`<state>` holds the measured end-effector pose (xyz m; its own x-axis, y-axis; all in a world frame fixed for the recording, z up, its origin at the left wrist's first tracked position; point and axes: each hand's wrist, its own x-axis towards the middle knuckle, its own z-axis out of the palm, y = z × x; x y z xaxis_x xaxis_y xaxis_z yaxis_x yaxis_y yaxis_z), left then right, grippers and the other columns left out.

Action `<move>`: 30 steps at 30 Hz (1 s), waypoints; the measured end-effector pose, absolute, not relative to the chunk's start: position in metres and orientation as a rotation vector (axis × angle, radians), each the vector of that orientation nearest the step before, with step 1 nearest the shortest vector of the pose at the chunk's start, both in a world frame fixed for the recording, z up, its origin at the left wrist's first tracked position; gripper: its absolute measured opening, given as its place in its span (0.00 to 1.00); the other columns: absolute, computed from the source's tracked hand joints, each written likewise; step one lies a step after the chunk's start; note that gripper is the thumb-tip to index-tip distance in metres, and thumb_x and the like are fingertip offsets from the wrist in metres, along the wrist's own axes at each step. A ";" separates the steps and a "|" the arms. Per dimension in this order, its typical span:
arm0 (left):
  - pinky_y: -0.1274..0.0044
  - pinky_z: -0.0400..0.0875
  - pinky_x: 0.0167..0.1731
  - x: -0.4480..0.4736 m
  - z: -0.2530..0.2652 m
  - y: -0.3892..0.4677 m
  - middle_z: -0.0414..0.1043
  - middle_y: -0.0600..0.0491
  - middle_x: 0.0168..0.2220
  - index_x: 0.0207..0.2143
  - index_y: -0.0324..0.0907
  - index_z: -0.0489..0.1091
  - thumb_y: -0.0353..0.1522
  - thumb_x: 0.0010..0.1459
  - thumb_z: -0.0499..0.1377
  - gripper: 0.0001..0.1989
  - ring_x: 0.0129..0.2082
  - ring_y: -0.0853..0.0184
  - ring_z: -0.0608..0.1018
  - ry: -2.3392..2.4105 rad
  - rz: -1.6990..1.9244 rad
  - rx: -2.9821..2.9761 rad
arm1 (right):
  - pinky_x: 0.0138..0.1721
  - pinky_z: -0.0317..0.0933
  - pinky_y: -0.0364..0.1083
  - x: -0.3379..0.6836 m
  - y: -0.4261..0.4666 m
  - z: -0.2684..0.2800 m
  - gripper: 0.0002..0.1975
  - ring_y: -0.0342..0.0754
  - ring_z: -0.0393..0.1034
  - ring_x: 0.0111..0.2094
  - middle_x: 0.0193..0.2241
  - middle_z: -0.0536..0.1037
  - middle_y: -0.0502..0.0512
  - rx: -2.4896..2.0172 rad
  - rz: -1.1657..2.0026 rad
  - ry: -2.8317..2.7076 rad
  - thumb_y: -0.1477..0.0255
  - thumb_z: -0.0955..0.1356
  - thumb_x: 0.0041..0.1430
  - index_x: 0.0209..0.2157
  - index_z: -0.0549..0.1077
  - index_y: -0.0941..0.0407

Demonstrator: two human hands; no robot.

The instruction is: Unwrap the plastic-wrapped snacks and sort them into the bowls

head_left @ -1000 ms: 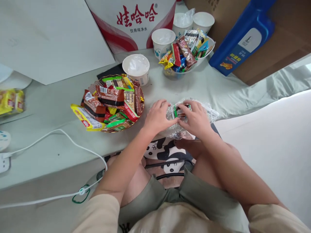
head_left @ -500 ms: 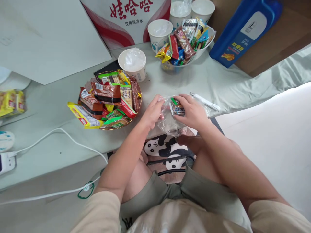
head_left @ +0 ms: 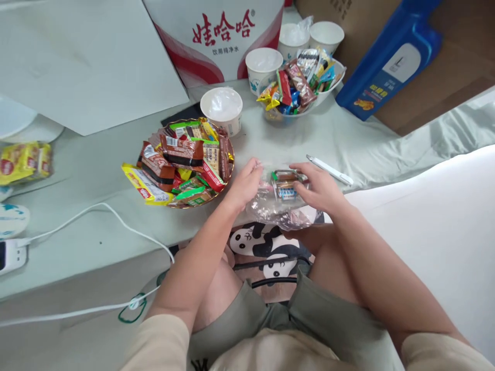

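Left hand point(head_left: 246, 183): fingers curled nearly closed, pinching the left side of the clear plastic bag.
Right hand point(head_left: 319, 188): partly open, thumb and fingers parted and bent toward the right end of the small snack packs; whether it grips them or only touches, I cannot tell.
Clear plastic bag point(head_left: 266, 208): crumpled, between the two hands at the near edge of the desk point(head_left: 270, 140), its lower part hanging over that edge.
Small snack packs point(head_left: 286, 193): side by side amid the plastic, with a green end showing; inside the bag or on top of it, I cannot tell.
White pen point(head_left: 330, 170): on the desk, just beyond the right hand, lying at a slant.
Gold-rimmed bowl point(head_left: 232, 161): left of the left hand, heaped with brown, red, green and yellow wrapped snacks.
Yellow wrapper point(head_left: 144, 186): sticking out over the bowl's left side.
Paper cup point(head_left: 221, 111): upright just behind that bowl, plastic inside.
Clear bowl point(head_left: 281, 117): farther back, full of mixed snacks, with more paper cups behind.
Blue bottle point(head_left: 386, 67): tilted against the cardboard box point(head_left: 467, 67) at the right.
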<state>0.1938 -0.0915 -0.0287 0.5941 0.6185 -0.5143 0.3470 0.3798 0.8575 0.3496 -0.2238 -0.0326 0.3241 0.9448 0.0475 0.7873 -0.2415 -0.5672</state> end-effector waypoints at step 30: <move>0.84 0.37 0.17 0.181 -0.019 -0.096 0.71 0.55 0.32 0.42 0.48 0.63 0.41 0.67 0.55 0.08 0.13 0.82 0.54 0.869 0.127 0.885 | 0.55 0.67 0.65 0.324 -0.230 -0.038 0.37 0.68 0.68 0.59 0.66 0.63 0.66 -2.223 0.417 -1.689 0.59 0.68 0.55 0.65 0.64 0.54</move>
